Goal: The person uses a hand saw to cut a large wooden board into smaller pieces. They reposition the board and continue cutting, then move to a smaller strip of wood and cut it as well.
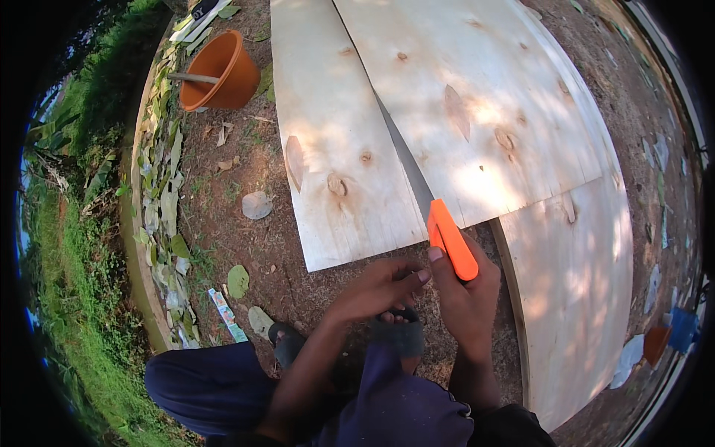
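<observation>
My right hand is wrapped round the orange handle of a handsaw. Its grey blade runs forward through a long cut in a pale plywood sheet, wider near the handle and narrowing away from me. To the left of the cut lies a narrow plywood strip; the wider plywood piece is on its right. My left hand hovers just below the strip's near edge, beside my right hand. Its fingers are loosely bent and hold nothing that I can see; some fingers are hidden.
Another plywood board lies under the wider piece at the right. An orange bucket with a stick in it tilts at the far left. Leaves line a low kerb beside grass. My sandalled foot is close below my hands.
</observation>
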Available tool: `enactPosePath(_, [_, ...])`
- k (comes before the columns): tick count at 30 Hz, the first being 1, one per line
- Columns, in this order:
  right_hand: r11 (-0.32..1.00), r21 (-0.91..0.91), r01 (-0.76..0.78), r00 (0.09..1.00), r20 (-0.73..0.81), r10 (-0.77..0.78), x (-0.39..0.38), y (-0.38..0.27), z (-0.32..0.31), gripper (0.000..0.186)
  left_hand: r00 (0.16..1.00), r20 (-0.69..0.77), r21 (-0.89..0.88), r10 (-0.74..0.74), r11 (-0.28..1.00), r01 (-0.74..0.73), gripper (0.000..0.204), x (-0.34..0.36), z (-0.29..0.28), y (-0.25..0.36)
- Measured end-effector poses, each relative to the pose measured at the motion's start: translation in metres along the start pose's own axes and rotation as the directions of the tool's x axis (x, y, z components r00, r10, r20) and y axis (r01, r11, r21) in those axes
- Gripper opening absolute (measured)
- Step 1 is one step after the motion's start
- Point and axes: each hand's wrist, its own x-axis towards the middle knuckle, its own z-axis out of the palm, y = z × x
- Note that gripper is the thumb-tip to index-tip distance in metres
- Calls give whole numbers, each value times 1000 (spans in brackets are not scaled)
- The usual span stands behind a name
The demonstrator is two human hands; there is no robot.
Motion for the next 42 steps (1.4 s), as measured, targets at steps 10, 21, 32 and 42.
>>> enactPosePath(10, [970, -243, 11, 1000, -24, -17, -39, 25, -6, 40, 861, -476, -839, -180, 386, -383, 37, 62, 7, -59])
enactPosePath(21, [963, -258, 78, 996, -9, -84, -24, 29, 10, 30, 889, -456, -854, -33, 298, -427, 39, 91, -4, -97])
enactPosePath(32, [961, -277, 20, 999, 42, -8, -87, 30, -35, 41, 810, -585, -745, -43, 423, -515, 44, 68, 7, -75])
enactPosePath(42, [983, -184, 16, 1000, -5, -17, 4, 36, 12, 33, 834, -551, -769, 41, 363, -526, 47, 83, -7, -89])
